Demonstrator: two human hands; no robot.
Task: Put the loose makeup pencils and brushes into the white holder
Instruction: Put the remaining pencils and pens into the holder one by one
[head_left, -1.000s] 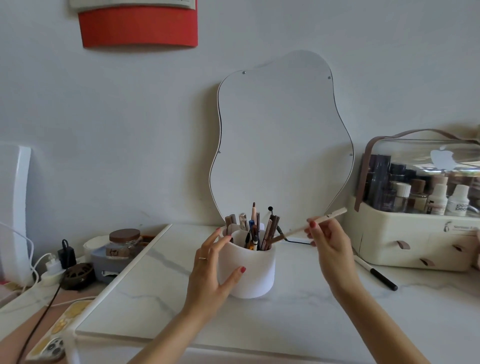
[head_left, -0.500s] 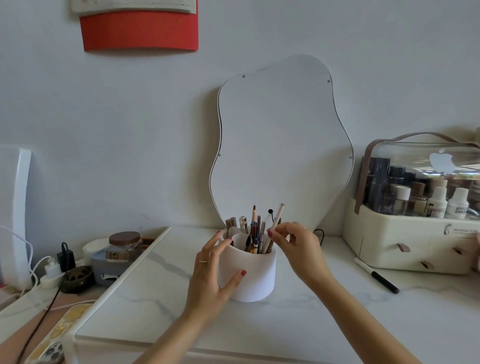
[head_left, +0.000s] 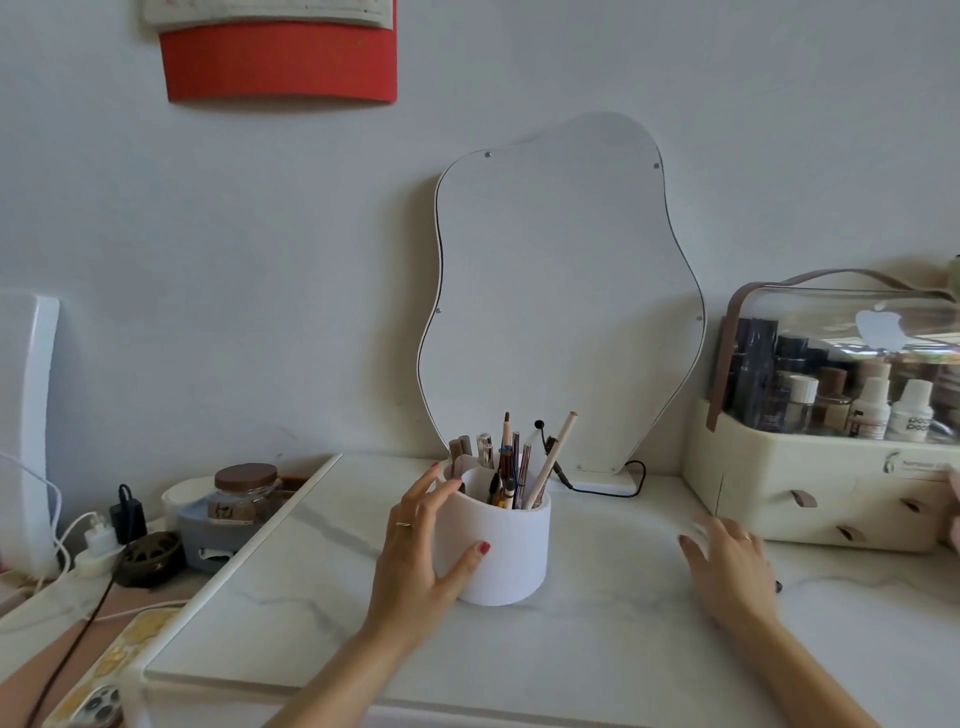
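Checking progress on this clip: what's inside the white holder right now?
The holder has upright pencils and brushes, with a pale pencil leaning right. Its wall hides their lower ends. The left hand cups its side, and the right hand is over the table.

- holder (head_left: 496, 551) sits mid-table (head_left: 337, 597), pencils (head_left: 548, 462) standing in it
- mirror (head_left: 561, 291) right behind it, against the wall
- organizer box (head_left: 810, 499) off to the right
- jar (head_left: 244, 491) way left
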